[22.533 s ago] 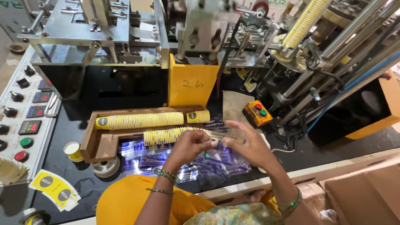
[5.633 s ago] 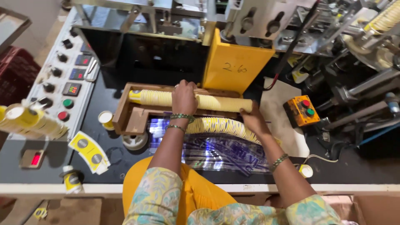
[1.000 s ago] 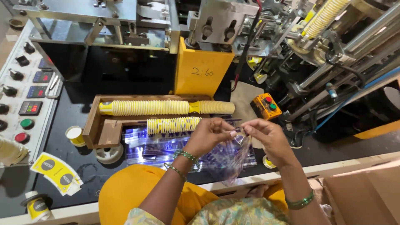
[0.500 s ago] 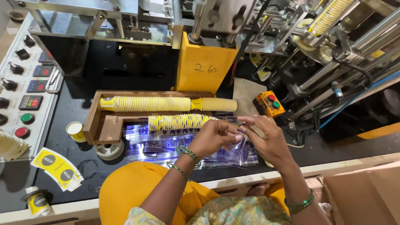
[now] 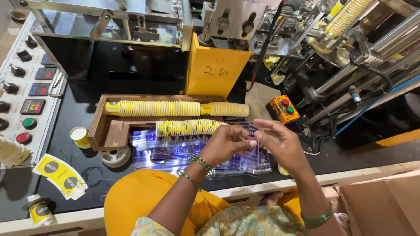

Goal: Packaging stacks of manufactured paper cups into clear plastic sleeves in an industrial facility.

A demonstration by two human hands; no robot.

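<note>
- Both forearms reach forward from the bottom of the view and converge near the middle.
- The left hand [image 5: 227,143] is curled, knuckles up, its fingertips pinched together and pointing right.
- The right hand [image 5: 280,142] is raised beside it, palm turned left, fingers loosely bent, its fingertips meeting those of the left.
- Green bangles circle both wrists.

Black worktop [image 5: 109,175], pale strip along the near edge. Wooden tray [image 5: 114,131] at centre, holding nested yellow cups. Clear plastic bags [image 5: 175,153] spread flat just at 6 o'clock of the tray, touching it. Single cup [image 5: 80,136] at 9 o'clock of the tray; tape roll [image 5: 115,156] at 7 o'clock. Flat cup blanks [image 5: 61,176] and one lidded cup [image 5: 40,211] toward the near left corner. Orange button box [image 5: 284,109] at 3 o'clock.
</note>
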